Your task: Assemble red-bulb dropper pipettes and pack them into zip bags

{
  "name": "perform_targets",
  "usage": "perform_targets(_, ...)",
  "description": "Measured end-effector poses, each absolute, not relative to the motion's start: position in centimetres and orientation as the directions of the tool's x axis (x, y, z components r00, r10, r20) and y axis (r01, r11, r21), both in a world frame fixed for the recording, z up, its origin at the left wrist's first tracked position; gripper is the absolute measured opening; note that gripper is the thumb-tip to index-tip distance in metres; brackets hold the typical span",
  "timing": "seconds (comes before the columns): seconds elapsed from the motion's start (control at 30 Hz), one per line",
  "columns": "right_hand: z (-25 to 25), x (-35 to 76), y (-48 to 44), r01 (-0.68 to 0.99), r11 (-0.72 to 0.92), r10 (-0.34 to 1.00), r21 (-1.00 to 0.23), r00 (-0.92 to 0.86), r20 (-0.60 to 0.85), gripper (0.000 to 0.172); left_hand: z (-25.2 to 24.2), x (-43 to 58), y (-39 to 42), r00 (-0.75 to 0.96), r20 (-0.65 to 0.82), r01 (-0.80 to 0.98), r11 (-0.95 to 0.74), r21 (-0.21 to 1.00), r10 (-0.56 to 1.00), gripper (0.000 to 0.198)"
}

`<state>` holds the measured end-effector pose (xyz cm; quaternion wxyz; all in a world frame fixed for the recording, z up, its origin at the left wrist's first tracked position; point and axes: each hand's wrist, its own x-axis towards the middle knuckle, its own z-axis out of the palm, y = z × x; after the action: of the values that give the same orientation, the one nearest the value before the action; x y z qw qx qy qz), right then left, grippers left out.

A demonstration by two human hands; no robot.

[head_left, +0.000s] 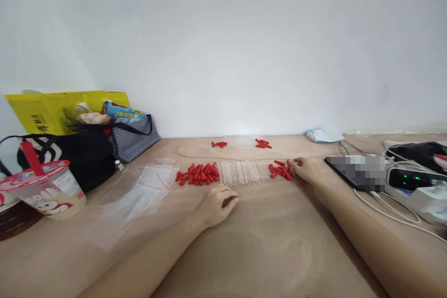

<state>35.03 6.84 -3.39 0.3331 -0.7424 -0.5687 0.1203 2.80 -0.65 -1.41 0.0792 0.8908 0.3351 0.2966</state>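
Note:
A row of thin clear tubes (244, 172) lies on the wooden table (265, 247). A pile of red caps (198, 174) sits at its left end and a smaller pile of red caps (280, 170) at its right end. My left hand (218, 205) rests on the table just in front of the tubes, fingers curled loosely with nothing visible in them. My right hand (303, 168) lies at the right pile, its fingertips pinched at a red cap. Farther back, a second short row of clear tubes (244, 142) has red caps (219, 144) at each end.
Clear plastic zip bags (139, 191) lie left of the caps. A lidded drink cup (49, 191), a black bag (84, 158), a striped bag (134, 137) and a yellow bag (52, 109) stand at far left. A tablet (359, 172), power strip (415, 186) and cables (387, 212) are at right.

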Motion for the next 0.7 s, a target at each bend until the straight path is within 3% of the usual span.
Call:
perform_targets(0.23, -2.9, 35.0, 5.4, 0.755, -0.059, 0.911, -0.653, 0.309, 0.275, 0.031, -1.5, 2.8, -0.7, 0.599, 0.481, 0.567, -0.763, 0.31, 0.64, 0.015)
perform_targets(0.37, -2.5, 34.1, 4.7, 0.812, 0.104, 0.928, -0.575, 0.128, 0.35, 0.033, -1.6, 2.8, -0.6, 0.548, 0.513, 0.609, -0.736, 0.297, 0.66, 0.016)
perform_targets(0.47, -2.4, 33.4, 4.4, 0.846, 0.128, 0.937, -0.517, 0.068, 0.342, 0.03, -1.6, 2.8, -0.5, 0.505, 0.522, 0.646, -0.702, 0.3, 0.687, 0.015)
perform_targets(0.63, -1.7, 32.8, 4.3, 0.787, 0.044, 0.963, -0.616, 0.13, 0.235, 0.029, -1.7, 2.6, -0.4, 0.421, 0.526, 0.736, -0.617, 0.278, 0.739, 0.009)
perform_targets(0.7, -1.3, 32.2, 4.2, 0.766, 0.051, 0.956, -0.641, 0.148, 0.253, 0.027, -1.5, 2.7, -0.2, 0.374, 0.535, 0.785, -0.566, 0.252, 0.757, 0.007)
